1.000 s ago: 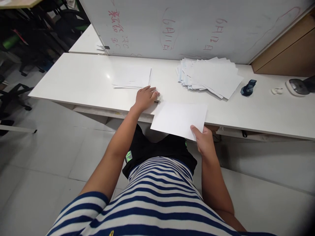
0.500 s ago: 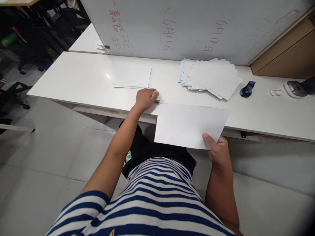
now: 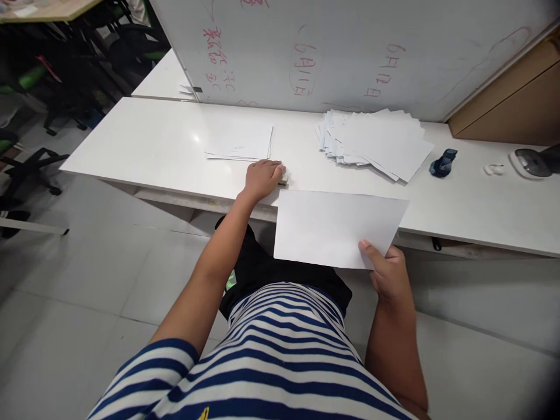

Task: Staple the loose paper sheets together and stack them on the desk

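Observation:
My left hand (image 3: 263, 178) is closed over a small pale stapler (image 3: 284, 179) standing on the white desk; most of it is hidden under the palm and fingers. In my right hand (image 3: 388, 269) is a white sheet of paper (image 3: 336, 227), pinched at its lower right corner with the thumb on top. Whether it is one sheet or a few together I cannot tell. The paper is held over the desk's front edge and my lap, its upper left corner just below the stapler and apart from it.
A few papers (image 3: 240, 141) lie on the desk (image 3: 144, 137) beyond my left hand. Farther right is a thick, fanned pile of sheets (image 3: 380, 140). Past it sit a dark blue object (image 3: 443, 163), a small white item (image 3: 494, 169) and a cardboard box (image 3: 507, 99). A whiteboard (image 3: 341, 35) stands behind.
The paper's upper left corner has drawn slightly down and away from the stapler, showing more of its front end. My left hand stays on the stapler. The whole view has shifted a little.

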Demonstrator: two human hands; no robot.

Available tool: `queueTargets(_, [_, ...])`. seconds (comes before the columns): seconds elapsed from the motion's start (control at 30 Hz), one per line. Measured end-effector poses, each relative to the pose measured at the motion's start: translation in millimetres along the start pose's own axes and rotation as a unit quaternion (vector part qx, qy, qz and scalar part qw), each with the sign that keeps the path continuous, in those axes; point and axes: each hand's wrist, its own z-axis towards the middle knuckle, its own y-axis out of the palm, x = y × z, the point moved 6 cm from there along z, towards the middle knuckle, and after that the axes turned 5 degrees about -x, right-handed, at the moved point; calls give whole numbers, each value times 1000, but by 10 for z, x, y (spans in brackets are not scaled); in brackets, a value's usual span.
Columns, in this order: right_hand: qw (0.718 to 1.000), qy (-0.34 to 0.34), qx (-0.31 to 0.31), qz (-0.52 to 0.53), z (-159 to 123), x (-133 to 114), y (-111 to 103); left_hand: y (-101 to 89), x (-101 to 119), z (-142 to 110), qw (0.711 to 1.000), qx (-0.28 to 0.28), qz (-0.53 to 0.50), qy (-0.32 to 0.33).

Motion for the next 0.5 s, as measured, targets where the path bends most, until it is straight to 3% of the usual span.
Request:
queueTargets(0.4, [1000, -5, 3, 9, 28, 45, 17, -6, -2, 14, 1000, -2, -28, -4])
queueTargets(0.5, [1000, 0, 0, 9, 29, 49, 31, -13, -42, 39, 996, -21, -80, -36])
